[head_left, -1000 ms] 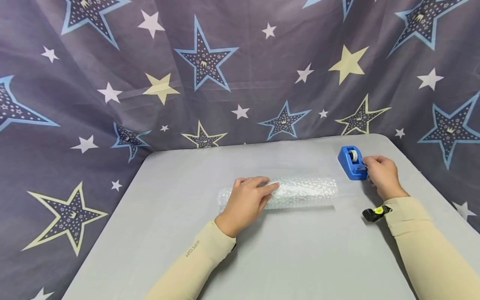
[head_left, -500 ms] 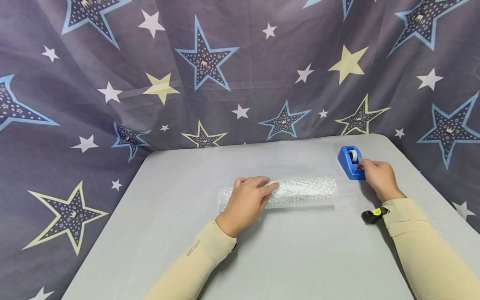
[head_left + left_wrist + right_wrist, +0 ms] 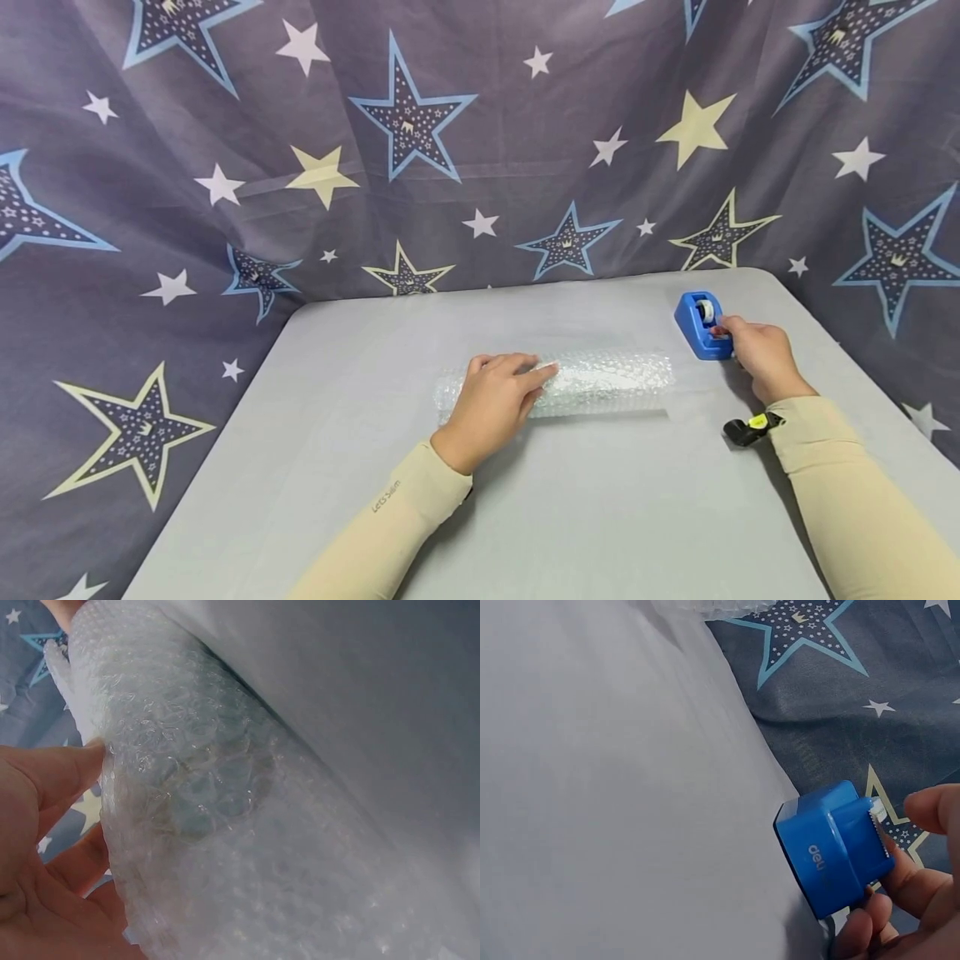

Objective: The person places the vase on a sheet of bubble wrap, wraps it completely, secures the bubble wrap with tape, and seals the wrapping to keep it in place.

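In the head view, my left hand [image 3: 491, 408] lies over a roll of clear bubble wrap [image 3: 607, 383], its fingers loosely bent across the top. Up close in the left wrist view, fingertips touch the edge of the wrap [image 3: 202, 750]. What the roll contains cannot be made out. At the far right stands a blue tape dispenser [image 3: 699, 329] with a white tape roll in it. My right hand [image 3: 765, 358] is at its cutter end. In the right wrist view, fingers curl against the dispenser [image 3: 821, 851], and the thumb [image 3: 930, 810] is raised near the toothed cutter, apart from the index finger.
A pale grey cloth covers the table [image 3: 600, 517]. Behind and beside it hangs a dark curtain [image 3: 480, 167] with a star pattern. A black strap with a yellow label [image 3: 753, 421] sticks out from the right wrist.
My right hand's fingertips have shifted left, from the dispenser's right side onto its cutter end. The left hand and the bubble wrap have stayed in place.
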The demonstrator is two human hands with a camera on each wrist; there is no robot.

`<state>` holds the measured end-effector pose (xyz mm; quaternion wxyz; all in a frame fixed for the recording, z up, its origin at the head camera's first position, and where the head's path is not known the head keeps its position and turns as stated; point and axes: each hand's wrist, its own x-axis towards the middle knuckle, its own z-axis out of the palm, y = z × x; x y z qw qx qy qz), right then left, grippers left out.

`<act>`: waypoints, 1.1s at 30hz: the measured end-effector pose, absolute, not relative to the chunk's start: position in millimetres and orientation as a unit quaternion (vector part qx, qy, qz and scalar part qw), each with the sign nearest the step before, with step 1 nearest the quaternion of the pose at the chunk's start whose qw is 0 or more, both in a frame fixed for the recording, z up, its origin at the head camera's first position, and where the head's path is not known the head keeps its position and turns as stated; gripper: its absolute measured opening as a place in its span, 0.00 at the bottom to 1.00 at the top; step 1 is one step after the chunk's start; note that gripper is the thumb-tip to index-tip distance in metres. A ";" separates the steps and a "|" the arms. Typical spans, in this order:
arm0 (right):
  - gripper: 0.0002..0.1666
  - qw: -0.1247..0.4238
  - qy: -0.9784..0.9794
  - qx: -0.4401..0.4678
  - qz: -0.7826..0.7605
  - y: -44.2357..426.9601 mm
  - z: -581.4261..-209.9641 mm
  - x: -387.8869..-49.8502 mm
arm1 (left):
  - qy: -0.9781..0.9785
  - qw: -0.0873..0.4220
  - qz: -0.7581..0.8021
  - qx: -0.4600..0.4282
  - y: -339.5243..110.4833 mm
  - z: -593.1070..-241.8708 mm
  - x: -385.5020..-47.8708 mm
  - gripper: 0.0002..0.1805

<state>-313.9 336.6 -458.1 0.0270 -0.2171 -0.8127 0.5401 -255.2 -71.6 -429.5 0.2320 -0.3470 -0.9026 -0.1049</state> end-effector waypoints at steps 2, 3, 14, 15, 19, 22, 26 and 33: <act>0.45 0.023 -0.813 -0.210 0.542 337.1 -459.3 -313.6 | -0.904 0.230 -0.104 -0.346 -71.7 -429.4 -254.9 0.20; 0.46 0.023 -0.814 -0.207 0.542 337.3 -460.2 -313.6 | -0.904 0.229 -0.104 -0.345 -71.6 -429.3 -254.8 0.20; 0.44 0.034 -0.812 -0.217 0.540 336.2 -465.7 -314.3 | -0.901 0.239 -0.104 -0.348 -72.1 -428.8 -253.0 0.20; 0.43 0.035 -0.812 -0.216 0.542 336.0 -465.6 -314.2 | -0.901 0.240 -0.104 -0.347 -72.1 -429.2 -253.2 0.19; 0.42 0.037 -0.812 -0.215 0.541 335.3 -464.7 -314.3 | -0.900 0.242 -0.105 -0.346 -72.3 -429.5 -253.5 0.20; 0.41 0.038 -0.809 -0.216 0.546 334.1 -463.8 -314.6 | -0.900 0.242 -0.107 -0.345 -72.4 -428.5 -253.1 0.20; 0.40 0.040 -0.802 -0.223 0.553 333.1 -463.4 -315.7 | -0.900 0.242 -0.107 -0.347 -72.4 -428.3 -253.1 0.21; 0.36 0.039 -0.792 -0.235 0.562 332.6 -462.5 -315.3 | -0.899 0.244 -0.097 -0.351 -71.5 -428.0 -252.6 0.21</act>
